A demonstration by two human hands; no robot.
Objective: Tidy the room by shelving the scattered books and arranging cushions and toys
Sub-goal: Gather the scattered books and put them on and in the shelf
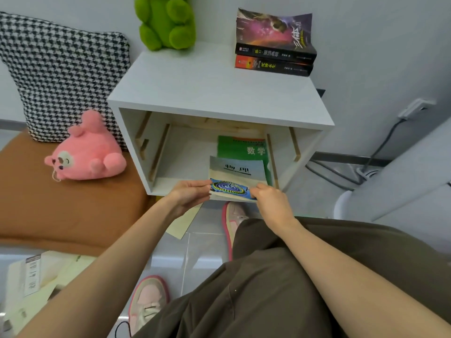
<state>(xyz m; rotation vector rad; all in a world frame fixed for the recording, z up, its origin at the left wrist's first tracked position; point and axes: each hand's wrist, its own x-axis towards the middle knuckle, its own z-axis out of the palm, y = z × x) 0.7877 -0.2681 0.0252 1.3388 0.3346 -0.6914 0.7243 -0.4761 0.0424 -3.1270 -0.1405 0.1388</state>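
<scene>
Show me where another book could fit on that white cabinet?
The cabinet top is bare across its front and middle, between the green plush toy and the stacked books at the back. Inside, the left half of the floor is free, beside the green book. The right side is crowded: the left hand and right hand hold the grey book over it.

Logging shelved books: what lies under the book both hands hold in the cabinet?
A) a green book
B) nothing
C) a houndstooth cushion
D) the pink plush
A: the grey book, held by the left hand and right hand, partly covers a green book inside the cabinet.
</scene>
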